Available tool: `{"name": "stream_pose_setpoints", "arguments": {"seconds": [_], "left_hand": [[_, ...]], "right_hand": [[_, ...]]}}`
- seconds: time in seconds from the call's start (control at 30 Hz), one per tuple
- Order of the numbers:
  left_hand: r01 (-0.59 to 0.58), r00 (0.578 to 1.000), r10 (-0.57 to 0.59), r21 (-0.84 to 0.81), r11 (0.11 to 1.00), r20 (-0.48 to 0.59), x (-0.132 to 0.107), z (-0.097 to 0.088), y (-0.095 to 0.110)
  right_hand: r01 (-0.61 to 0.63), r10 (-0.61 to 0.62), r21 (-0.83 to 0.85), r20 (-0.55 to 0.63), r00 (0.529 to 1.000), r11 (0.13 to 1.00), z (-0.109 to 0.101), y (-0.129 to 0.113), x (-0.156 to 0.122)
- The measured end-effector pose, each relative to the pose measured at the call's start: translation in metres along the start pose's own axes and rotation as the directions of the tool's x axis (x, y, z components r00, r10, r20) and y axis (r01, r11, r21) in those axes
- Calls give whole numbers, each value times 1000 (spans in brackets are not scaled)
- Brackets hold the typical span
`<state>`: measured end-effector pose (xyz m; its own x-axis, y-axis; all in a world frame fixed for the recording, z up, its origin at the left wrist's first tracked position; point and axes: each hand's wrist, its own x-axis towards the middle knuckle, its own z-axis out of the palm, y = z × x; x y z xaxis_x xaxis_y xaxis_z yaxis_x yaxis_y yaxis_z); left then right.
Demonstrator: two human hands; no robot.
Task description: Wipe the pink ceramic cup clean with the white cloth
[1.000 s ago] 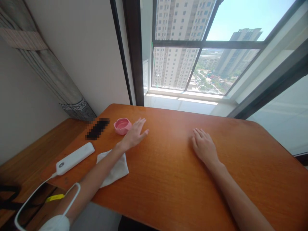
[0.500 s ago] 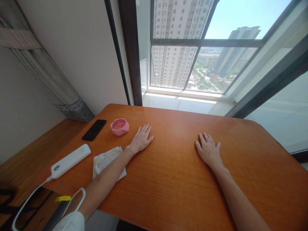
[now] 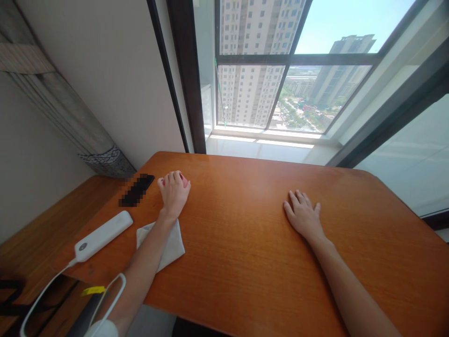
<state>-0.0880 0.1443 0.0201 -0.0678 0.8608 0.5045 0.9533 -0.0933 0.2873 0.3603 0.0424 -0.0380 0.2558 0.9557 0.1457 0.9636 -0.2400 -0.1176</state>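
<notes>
My left hand (image 3: 174,193) lies over a small pink faceted bowl (image 3: 184,179) at the table's far left, its fingers curled around the rim from above. Most of the bowl is hidden under the palm and fingers. Below that wrist, a folded white cloth (image 3: 174,248) is partly covered by my forearm. My right hand (image 3: 302,214) rests palm down on the bare wood at the right, fingers stretched out, holding nothing.
The orange-brown wooden table (image 3: 238,243) stands before a window (image 3: 252,96). A black phone (image 3: 135,192), partly pixelated, lies left of the bowl. Nearer me is a white power bank (image 3: 103,236) with a white cable (image 3: 38,296) running off the table's left edge.
My left hand has moved left from the bare table onto the pink bowl, and its fingers have closed around it. My right hand has stayed in place.
</notes>
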Motion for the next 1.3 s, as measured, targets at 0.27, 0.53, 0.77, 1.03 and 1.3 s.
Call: {"name": "stream_pose_setpoints", "arguments": {"seconds": [0.27,0.53,0.77,1.03,1.3], "left_hand": [[-3,938,-103,305,952,332,-1,-14,0],[-285,882,238,58,957,407,-27,-37,97],[-557,642,619,-280,782,452,-82,-24,187],[-607,620,652,-259,751,435,-91,1,187],[-617,708,664,-247,747,240,-103,-24,150]], "right_hand": [[-2,2,33,7,1000,999,0,1,1],[-2,2,40,14,1000,999,-5,-3,0],[-7,6,47,16,1000,999,-7,-4,0],[-14,13,36,33,999,999,-8,-7,0],[-10,10,23,14,1000,1000,-9,-7,0]]}}
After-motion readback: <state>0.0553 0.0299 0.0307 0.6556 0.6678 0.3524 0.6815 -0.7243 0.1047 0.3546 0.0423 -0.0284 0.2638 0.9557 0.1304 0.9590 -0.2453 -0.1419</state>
